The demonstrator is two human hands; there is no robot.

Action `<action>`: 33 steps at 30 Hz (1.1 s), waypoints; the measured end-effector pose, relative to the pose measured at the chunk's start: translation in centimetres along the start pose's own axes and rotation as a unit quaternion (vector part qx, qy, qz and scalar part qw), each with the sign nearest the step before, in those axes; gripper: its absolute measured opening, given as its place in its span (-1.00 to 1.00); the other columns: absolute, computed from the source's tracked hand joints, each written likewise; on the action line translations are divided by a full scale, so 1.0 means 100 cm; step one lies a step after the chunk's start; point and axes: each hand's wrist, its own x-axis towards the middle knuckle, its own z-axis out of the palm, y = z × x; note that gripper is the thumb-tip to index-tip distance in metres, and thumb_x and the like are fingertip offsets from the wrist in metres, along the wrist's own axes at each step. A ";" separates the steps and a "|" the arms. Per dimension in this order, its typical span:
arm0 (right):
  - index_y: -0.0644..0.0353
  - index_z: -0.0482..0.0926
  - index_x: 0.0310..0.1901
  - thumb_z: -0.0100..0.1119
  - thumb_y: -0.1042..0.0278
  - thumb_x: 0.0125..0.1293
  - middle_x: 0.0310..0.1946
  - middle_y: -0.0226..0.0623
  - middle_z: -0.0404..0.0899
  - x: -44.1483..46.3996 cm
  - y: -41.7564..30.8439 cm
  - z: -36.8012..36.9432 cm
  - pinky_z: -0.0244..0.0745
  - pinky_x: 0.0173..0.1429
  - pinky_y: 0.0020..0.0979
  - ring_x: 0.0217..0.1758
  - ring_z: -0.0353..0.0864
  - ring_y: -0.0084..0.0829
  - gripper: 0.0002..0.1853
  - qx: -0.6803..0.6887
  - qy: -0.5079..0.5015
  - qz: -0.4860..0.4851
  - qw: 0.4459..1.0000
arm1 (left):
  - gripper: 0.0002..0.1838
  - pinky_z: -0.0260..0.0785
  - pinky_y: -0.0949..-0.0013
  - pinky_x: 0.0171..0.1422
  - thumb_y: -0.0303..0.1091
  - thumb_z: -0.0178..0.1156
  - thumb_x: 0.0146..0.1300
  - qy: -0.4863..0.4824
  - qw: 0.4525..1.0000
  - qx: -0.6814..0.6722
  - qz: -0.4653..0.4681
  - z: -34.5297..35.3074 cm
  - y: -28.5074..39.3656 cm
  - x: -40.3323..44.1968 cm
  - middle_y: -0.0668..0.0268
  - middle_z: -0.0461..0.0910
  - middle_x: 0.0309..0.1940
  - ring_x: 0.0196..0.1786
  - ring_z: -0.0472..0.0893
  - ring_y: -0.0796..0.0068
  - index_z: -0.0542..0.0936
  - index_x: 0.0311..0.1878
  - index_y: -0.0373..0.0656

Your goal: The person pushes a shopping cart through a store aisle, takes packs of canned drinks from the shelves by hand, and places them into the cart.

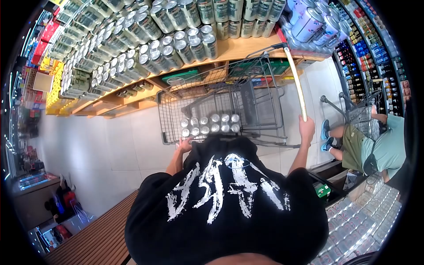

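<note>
A grey wire shopping cart (176, 99) stands sideways in front of me. Inside it, along the near side, are two packs of silver-topped drink cans (204, 126). My left hand (184, 145) is closed at the cart's near rim, beside the left pack; its fingers are partly hidden. At the right, the fingers of my right hand (306, 129) wrap around the near end of the cart's pale push handle (295, 75). The lower near side of the cart is partly covered by my black shirt.
Beyond the cart, a wooden display shelf (234, 46) carries many stacked can packs (170, 53). Floral-patterned cans (307, 24) stand at its right end. A person in a green shirt (384, 143) is by another cart (362, 117). Wrapped can packs (362, 225) lie at lower right, a slatted wooden surface (95, 229) at lower left.
</note>
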 end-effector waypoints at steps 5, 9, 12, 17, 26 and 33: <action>0.16 0.63 -0.25 0.13 0.01 0.19 -0.34 0.03 0.62 -0.006 -0.007 0.008 0.47 -0.08 -0.03 -0.19 0.59 0.08 -0.64 -0.047 0.045 0.001 0.998 | -0.29 -0.33 -0.37 0.42 0.30 0.16 0.07 -0.048 0.997 0.001 0.068 -0.018 -0.021 0.027 0.37 0.37 0.31 0.46 0.09 0.05 0.36 0.31 0.31; 0.15 0.63 -0.29 0.13 0.01 0.19 -0.37 0.02 0.62 -0.012 -0.011 0.014 0.48 -0.11 -0.02 -0.23 0.59 0.09 -0.65 -0.067 0.083 0.004 0.994 | -0.51 0.42 0.41 0.10 -0.17 0.26 0.19 -0.043 0.968 -0.198 0.146 -0.026 -0.061 0.070 0.13 0.62 -0.01 0.03 0.60 0.34 0.49 0.15 -0.13; 0.13 0.63 -0.30 0.13 0.00 0.19 -0.38 0.01 0.62 -0.018 -0.017 0.017 0.48 -0.13 -0.02 -0.24 0.59 0.09 -0.66 -0.066 0.098 0.019 0.993 | -0.63 0.47 0.39 -0.08 -0.27 0.23 0.23 0.077 0.960 -0.241 0.122 -0.059 -0.072 0.072 0.14 0.66 -0.18 -0.14 0.62 0.44 0.54 0.09 -0.14; 0.11 0.62 -0.29 0.14 -0.02 0.19 -0.39 -0.01 0.62 -0.024 -0.017 0.019 0.48 -0.15 -0.01 -0.25 0.59 0.09 -0.67 -0.088 0.115 0.023 0.989 | -0.57 0.48 0.33 -0.04 -0.15 0.28 0.17 0.038 0.983 -0.148 0.102 -0.058 -0.105 0.106 0.10 0.66 -0.20 -0.17 0.64 0.36 0.55 0.08 -0.12; -0.02 0.54 -0.01 0.28 0.05 0.14 -0.17 -0.16 0.60 -0.015 -0.022 0.039 0.44 -0.03 -0.10 -0.07 0.57 -0.08 -0.60 0.037 0.162 -0.009 0.986 | -0.56 0.47 0.38 -0.10 -0.17 0.24 0.23 -0.010 0.965 -0.209 0.159 -0.083 -0.036 0.107 0.12 0.65 -0.20 -0.17 0.63 0.40 0.49 0.11 -0.18; 0.18 0.52 0.04 0.32 0.28 0.17 -0.14 -0.16 0.56 0.022 -0.159 0.067 0.42 0.08 -0.28 -0.05 0.54 -0.28 -0.60 0.263 0.210 -0.214 0.917 | -0.55 0.45 0.35 -0.03 -0.21 0.17 0.28 -0.084 0.961 -0.229 0.130 -0.097 -0.025 0.086 0.11 0.60 -0.12 -0.09 0.58 0.39 0.41 0.20 -0.14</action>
